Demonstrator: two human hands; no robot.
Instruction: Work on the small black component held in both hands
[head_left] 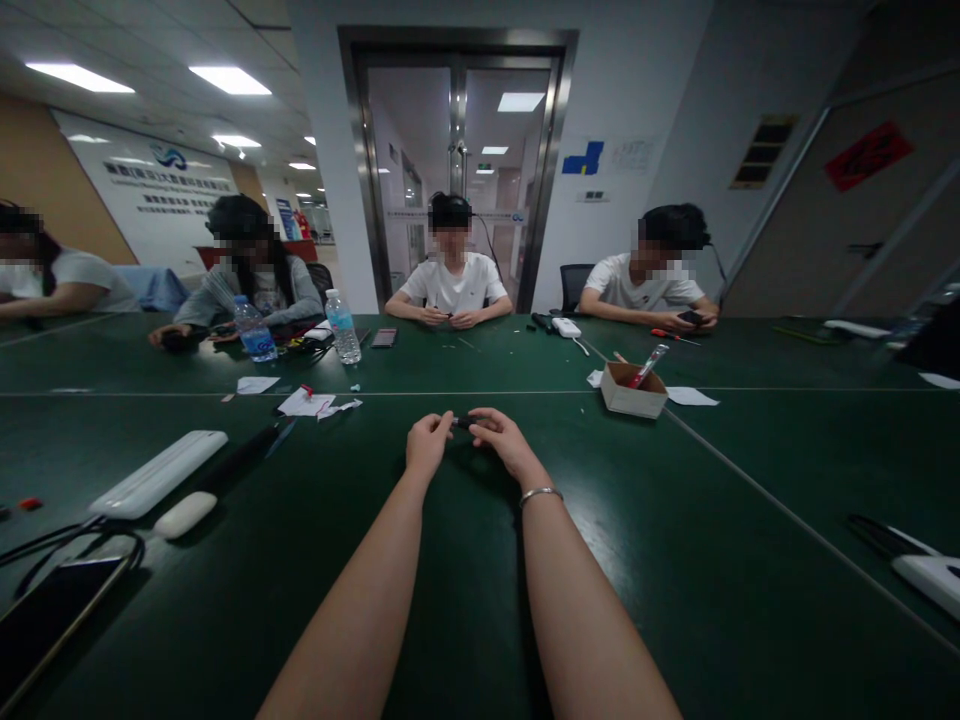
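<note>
Both your hands (502, 437) are on one small dark piece (463, 422), out over the green table (469, 580)

So your left hand (427, 443) has thumb and fingers pinched on its greyish end, and your right hand's got the darker end clamped the same way, with the piece sitting right between them. Kinda too small to tell what it is. Paper scraps (304, 402) lie off to the left, and a little open box (632, 401) stands to the right.
</note>
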